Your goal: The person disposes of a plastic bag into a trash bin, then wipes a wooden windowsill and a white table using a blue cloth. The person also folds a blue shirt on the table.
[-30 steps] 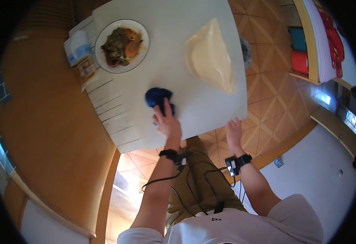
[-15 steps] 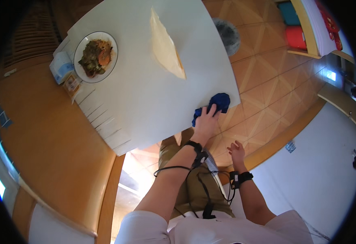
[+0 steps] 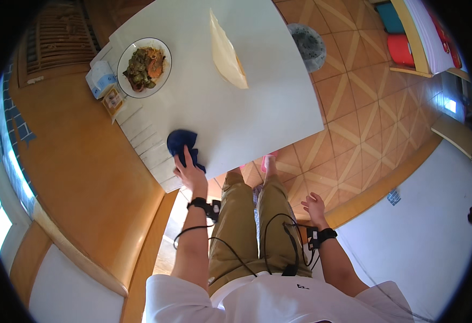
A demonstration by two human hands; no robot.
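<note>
A crumpled dark blue cloth (image 3: 180,141) lies against the white tabletop (image 3: 246,121) near its left front corner, beside the dark line marks there. My left hand (image 3: 191,175) presses down on it, fingers laid over the fabric. Out past the table's front edge, my right hand (image 3: 314,206) hangs in the air, fingers loosely bent and a little apart, holding nothing. Farther up the table are a plate of cooked food (image 3: 168,55) at the left and a pale, thin, pointed sheet (image 3: 225,54) near the middle.
Beside the plate, a white and blue packet (image 3: 101,78) and a small yellowish packet (image 3: 113,101) sit at the table's left edge. A wooden bench (image 3: 79,177) runs along the left. On the tiled floor stands a bin with a clear liner (image 3: 307,47). Cables hang from both wrists.
My left hand has swept the blue cloth across the tabletop from the right front corner to the left side. The right hand has barely moved.
</note>
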